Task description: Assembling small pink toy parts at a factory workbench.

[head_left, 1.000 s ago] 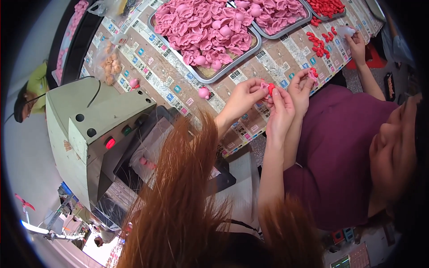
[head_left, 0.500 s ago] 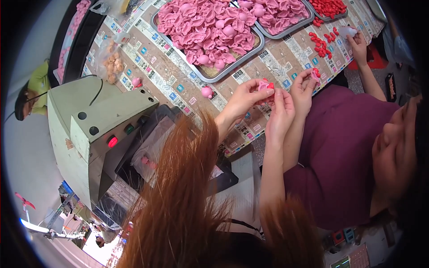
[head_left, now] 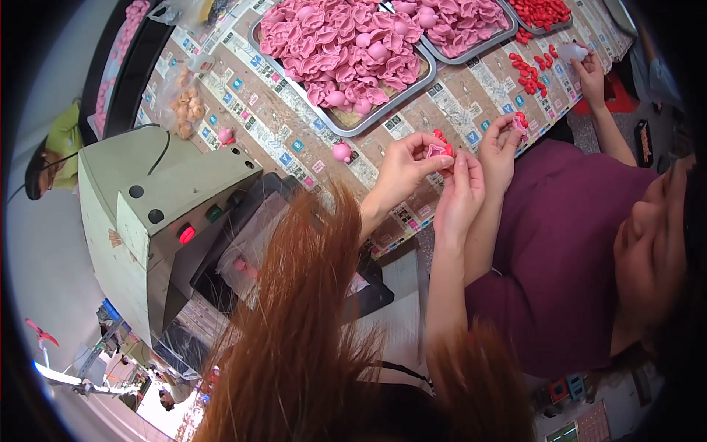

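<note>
Between my two hands is a small pink soft piece (head_left: 437,150) with red parts on it. My left hand (head_left: 403,168) pinches its left side between thumb and fingers. From below right, my right hand (head_left: 461,190) closes its thumb and fingertips at the red part (head_left: 448,149); the exact contact is partly hidden by the fingers. A round pink piece (head_left: 341,152) lies on the table left of my left hand. Beyond my hands, a grey metal tray (head_left: 343,132) bears a heap of pink moulded pieces (head_left: 346,51).
On my right, a co-worker in purple (head_left: 567,243) holds a pink-red piece (head_left: 520,124) and a white squeeze bottle (head_left: 571,51). Loose red parts (head_left: 530,77) lie near a tray of red pieces (head_left: 541,13). At left stand a green-grey machine (head_left: 169,177) and a clear bag (head_left: 184,103).
My left hand has tilted the pink piece and shifted its grip slightly. My right hand stays close at the same spot. The co-worker's hands are nearly unchanged.
</note>
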Action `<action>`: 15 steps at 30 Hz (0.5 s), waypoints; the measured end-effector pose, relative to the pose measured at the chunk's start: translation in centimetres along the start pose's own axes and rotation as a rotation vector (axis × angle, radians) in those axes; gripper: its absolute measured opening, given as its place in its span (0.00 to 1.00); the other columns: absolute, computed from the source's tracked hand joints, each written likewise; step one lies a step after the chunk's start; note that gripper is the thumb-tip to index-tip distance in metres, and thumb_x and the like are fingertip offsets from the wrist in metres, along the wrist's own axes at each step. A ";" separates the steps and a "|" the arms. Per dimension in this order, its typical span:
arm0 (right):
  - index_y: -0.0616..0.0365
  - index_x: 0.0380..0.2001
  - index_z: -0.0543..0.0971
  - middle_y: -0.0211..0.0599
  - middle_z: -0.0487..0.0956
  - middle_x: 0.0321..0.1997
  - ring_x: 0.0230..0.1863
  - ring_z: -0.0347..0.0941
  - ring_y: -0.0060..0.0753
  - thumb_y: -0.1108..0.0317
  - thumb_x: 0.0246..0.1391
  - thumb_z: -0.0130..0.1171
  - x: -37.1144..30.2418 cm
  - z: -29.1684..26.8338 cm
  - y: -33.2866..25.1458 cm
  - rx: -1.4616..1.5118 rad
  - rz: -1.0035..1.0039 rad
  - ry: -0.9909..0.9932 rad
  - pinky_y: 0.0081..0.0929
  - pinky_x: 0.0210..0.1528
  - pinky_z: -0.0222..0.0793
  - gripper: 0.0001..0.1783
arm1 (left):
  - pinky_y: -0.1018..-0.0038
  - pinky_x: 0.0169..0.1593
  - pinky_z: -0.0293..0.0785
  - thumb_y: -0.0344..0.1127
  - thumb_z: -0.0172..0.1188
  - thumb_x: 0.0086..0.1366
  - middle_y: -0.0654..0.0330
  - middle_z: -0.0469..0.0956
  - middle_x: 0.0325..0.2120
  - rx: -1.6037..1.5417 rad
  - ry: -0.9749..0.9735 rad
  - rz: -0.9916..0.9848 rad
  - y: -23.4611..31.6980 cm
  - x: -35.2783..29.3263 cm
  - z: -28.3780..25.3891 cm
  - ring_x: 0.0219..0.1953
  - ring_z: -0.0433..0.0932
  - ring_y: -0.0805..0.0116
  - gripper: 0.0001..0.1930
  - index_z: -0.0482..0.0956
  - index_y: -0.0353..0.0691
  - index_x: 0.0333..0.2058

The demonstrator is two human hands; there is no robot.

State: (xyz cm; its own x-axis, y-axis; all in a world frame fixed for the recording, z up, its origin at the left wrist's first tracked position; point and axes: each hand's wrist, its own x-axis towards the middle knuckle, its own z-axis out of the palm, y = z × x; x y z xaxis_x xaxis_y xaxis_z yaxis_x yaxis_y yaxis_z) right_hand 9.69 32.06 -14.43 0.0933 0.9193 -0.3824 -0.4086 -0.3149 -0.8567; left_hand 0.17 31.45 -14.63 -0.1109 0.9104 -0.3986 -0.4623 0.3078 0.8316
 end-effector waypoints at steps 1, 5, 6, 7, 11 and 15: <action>0.64 0.32 0.70 0.33 0.72 0.31 0.31 0.67 0.18 0.70 0.53 0.45 -0.2 0.2 0.3 0.008 0.009 -0.004 0.16 0.34 0.63 0.08 | 0.84 0.32 0.68 0.27 0.59 0.51 0.59 0.75 0.28 -0.003 0.016 0.015 -0.1 -0.2 -0.4 0.28 0.72 0.79 0.10 0.71 0.31 0.33; 0.65 0.33 0.69 0.35 0.71 0.33 0.33 0.67 0.22 0.71 0.54 0.44 0.0 -0.4 -0.3 -0.036 0.016 -0.044 0.18 0.37 0.64 0.08 | 0.83 0.34 0.69 0.27 0.58 0.51 0.59 0.75 0.29 -0.002 0.037 0.013 -0.1 -0.2 0.3 0.29 0.72 0.78 0.10 0.72 0.31 0.32; 0.66 0.34 0.68 0.38 0.70 0.35 0.36 0.67 0.25 0.73 0.54 0.43 0.3 -1.0 -0.9 -0.056 0.023 -0.049 0.21 0.40 0.65 0.08 | 0.83 0.34 0.69 0.26 0.58 0.51 0.59 0.75 0.29 -0.014 0.033 0.028 -0.4 0.1 1.1 0.29 0.72 0.78 0.10 0.72 0.31 0.32; 0.66 0.34 0.68 0.38 0.70 0.35 0.36 0.67 0.25 0.73 0.54 0.43 0.1 -0.8 -0.7 -0.049 0.032 -0.054 0.21 0.40 0.65 0.08 | 0.83 0.34 0.69 0.26 0.58 0.51 0.60 0.75 0.28 -0.003 0.054 0.041 -0.3 -0.1 0.7 0.30 0.72 0.78 0.10 0.72 0.31 0.33; 0.66 0.36 0.68 0.37 0.71 0.35 0.36 0.68 0.24 0.73 0.54 0.43 -0.7 0.0 -0.7 0.078 0.196 -0.111 0.21 0.41 0.64 0.09 | 0.82 0.35 0.69 0.25 0.58 0.49 0.59 0.75 0.31 -0.007 0.050 0.051 0.3 -1.0 -0.4 0.32 0.73 0.74 0.12 0.72 0.33 0.34; 0.66 0.36 0.69 0.38 0.71 0.34 0.36 0.68 0.24 0.74 0.53 0.45 -1.0 -0.4 -1.3 0.104 0.072 -0.179 0.21 0.42 0.63 0.08 | 0.78 0.39 0.69 0.23 0.58 0.47 0.56 0.73 0.37 0.634 0.043 0.614 1.1 -1.9 -0.8 0.38 0.72 0.66 0.14 0.72 0.35 0.36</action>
State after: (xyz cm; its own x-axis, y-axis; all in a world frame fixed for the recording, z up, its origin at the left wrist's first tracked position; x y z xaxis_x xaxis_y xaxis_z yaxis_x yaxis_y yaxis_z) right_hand 10.46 31.50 -13.08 -0.0980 0.9255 -0.3660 -0.5012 -0.3636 -0.7853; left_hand -0.81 29.80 -13.27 -0.2179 0.9581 0.1857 0.2638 -0.1254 0.9564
